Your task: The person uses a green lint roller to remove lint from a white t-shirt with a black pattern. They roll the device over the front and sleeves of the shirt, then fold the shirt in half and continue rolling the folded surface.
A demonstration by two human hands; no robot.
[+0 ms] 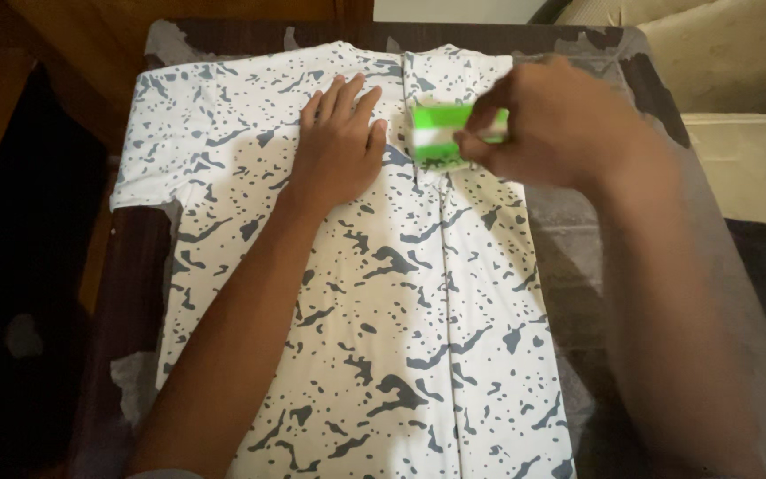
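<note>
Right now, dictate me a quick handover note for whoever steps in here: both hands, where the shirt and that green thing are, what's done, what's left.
Left hand: flat, palm down, pressing the white patterned shirt near its collar.
Right hand: gripping a small green and white box, held over the collar area; blurred, so contact with the cloth is unclear.
Shirt: spread on the dark worn table, right side folded in along a straight lengthwise edge, left sleeve spread out flat.
Done: one side fold.
Left: probably the left side and the rest of the folding.
</note>
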